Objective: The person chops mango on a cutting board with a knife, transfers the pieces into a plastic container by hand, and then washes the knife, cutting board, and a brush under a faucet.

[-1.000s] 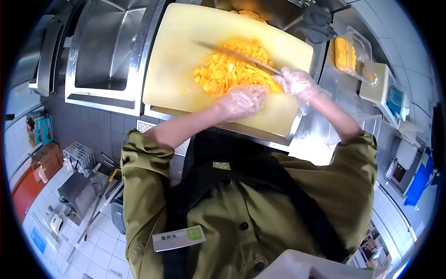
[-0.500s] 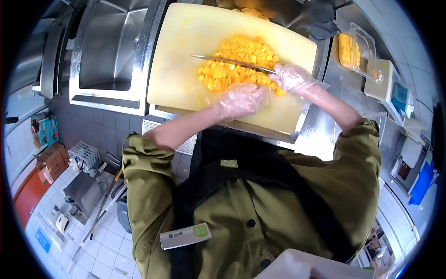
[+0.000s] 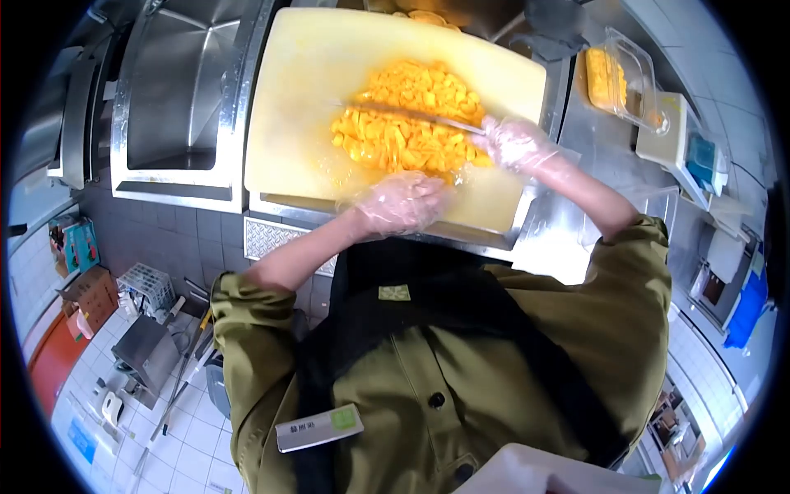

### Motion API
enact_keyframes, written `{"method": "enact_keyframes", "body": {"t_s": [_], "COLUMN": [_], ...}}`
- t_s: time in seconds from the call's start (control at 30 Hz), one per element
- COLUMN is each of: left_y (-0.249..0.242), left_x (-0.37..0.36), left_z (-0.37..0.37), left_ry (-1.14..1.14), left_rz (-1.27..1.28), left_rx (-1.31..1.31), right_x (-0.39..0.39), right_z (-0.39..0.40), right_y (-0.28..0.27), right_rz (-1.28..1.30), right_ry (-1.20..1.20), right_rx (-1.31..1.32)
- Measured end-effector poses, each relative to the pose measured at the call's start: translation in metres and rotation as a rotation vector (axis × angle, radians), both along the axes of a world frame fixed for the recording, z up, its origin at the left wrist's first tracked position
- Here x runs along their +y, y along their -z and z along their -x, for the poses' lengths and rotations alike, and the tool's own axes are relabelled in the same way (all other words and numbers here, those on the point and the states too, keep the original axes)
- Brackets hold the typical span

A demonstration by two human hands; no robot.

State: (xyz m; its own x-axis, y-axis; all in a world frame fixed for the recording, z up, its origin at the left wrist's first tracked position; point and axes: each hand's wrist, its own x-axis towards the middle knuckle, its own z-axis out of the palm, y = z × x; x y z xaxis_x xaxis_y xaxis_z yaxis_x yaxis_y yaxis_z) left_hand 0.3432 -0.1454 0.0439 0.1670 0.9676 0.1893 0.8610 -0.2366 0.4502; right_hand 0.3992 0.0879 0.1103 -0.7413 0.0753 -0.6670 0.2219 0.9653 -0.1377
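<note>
A white cutting board (image 3: 304, 90) bears a pile of chopped orange-yellow pieces (image 3: 420, 86). My right hand (image 3: 514, 143), in a clear plastic glove, is closed on the handle end of a long knife (image 3: 428, 118). Its blade, blurred, points left across the middle of the pile. My left hand (image 3: 403, 202), also gloved, rests at the near edge of the pile, with its fingers curled together near the pieces. Whether anything is under those fingers is hidden.
Left of the board is a steel sink (image 3: 177, 99). A clear container (image 3: 609, 78) with yellow pieces stands at the back right, beside a whitish box (image 3: 666, 136). Dark cloth-like material (image 3: 555, 29) lies behind the board. A crate (image 3: 146, 288) stands on the floor at left.
The view has shifted a little, moving the board left in the frame. My left hand has drawn slightly back and left from the pile. The knife stays in my right hand.
</note>
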Motion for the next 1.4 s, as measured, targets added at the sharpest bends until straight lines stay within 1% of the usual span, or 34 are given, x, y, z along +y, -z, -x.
{"method": "enact_keyframes", "body": {"t_s": [0.03,0.13,0.17,0.27,0.3,0.37,0.4,0.43,0.47,0.5,0.53,0.6,0.67,0.7,0.73,0.8,0.83,0.9,0.93,0.97,1.0,1.03,1.07,1.13,1.2,1.3,1.37,1.4], "left_y": [-0.006,0.021,0.005,0.013,0.013,0.011,0.007,0.002,0.0,0.009,0.018,0.0,0.007,0.01,0.001,-0.022,-0.021,-0.022,-0.028,-0.048,-0.06,-0.05,-0.043,-0.023,-0.012,-0.014,-0.013,-0.011], "left_x": [0.009,0.016,0.019,0.022,0.023,0.027,0.031,0.03,0.029,0.028,0.023,0.027,0.021,0.022,0.023,0.031,0.033,0.033,0.038,0.043,0.046,0.05,0.062,0.096,0.118,0.14,0.14,0.137], "left_z": [-0.002,-0.016,-0.014,0.002,0.003,0.008,0.017,0.017,0.021,0.021,0.019,0.031,0.034,0.037,0.036,0.037,0.038,0.04,0.045,0.05,0.052,0.058,0.066,0.088,0.099,0.101,0.1,0.099], "left_ry": [0.113,0.198,0.189,0.094,0.075,0.032,0.036,0.049,0.057,0.002,0.039,0.1,0.08,0.066,0.061,0.061,0.074,0.102,0.088,0.073,0.057,-0.094,-0.197,-0.403,-0.586,-0.352,-0.133,-0.024], "left_rz": [0.345,0.39,0.351,0.0,0.007,0.018,0.051,0.092,0.131,0.121,0.194,0.334,0.249,0.203,0.265,0.382,0.25,-0.01,0.039,0.096,0.151,-0.015,-0.027,-0.041,-0.04,0.357,0.329,0.318], "left_rx": [-0.184,-0.085,0.153,0.113,0.138,0.196,0.218,0.217,0.223,0.148,0.204,0.334,0.31,0.303,0.322,0.372,0.36,0.312,0.302,0.288,0.272,0.388,0.338,0.233,0.121,0.133,0.106,0.093], "right_x": [0.001,0.006,0.009,0.014,0.017,0.02,0.017,0.017,0.019,0.024,0.026,0.022,0.017,0.022,0.027,0.012,0.013,0.004,-0.001,-0.014,-0.028,-0.044,-0.057,-0.083,-0.093,-0.106,-0.113,-0.114], "right_z": [-0.006,-0.018,-0.012,-0.015,-0.016,-0.023,-0.012,-0.005,-0.008,-0.011,-0.02,-0.005,-0.007,-0.019,-0.031,-0.025,-0.026,-0.043,-0.049,-0.062,-0.077,-0.095,-0.108,-0.106,-0.097,-0.088,-0.085,-0.077], "right_y": [-0.002,0.031,0.022,0.008,0.027,0.034,0.023,0.005,0.017,0.035,0.05,0.024,0.014,0.039,0.064,0.028,0.017,-0.007,-0.019,-0.031,-0.026,-0.006,0.012,0.031,0.032,0.039,0.051,0.041], "right_rz": [0.013,0.055,0.022,0.042,0.116,0.065,0.036,0.03,0.052,0.067,0.09,0.075,0.086,0.179,0.275,0.048,0.098,0.153,0.176,0.151,0.132,0.109,0.085,-0.024,-0.01,-0.059,-0.101,-0.098], "right_ry": [-0.036,0.001,-0.084,-0.027,0.061,-0.015,-0.059,-0.012,-0.03,-0.049,-0.06,0.03,0.119,0.174,0.223,-0.006,0.035,0.328,0.465,0.566,0.687,0.804,0.919,1.034,1.102,1.194,1.228,1.263], "right_rx": [0.129,0.201,0.194,0.261,0.184,0.302,0.374,0.152,0.193,0.24,0.275,0.197,0.075,0.145,0.214,0.305,0.288,0.161,0.11,0.148,0.266,0.389,0.513,0.439,0.386,0.395,0.408,0.423]}}
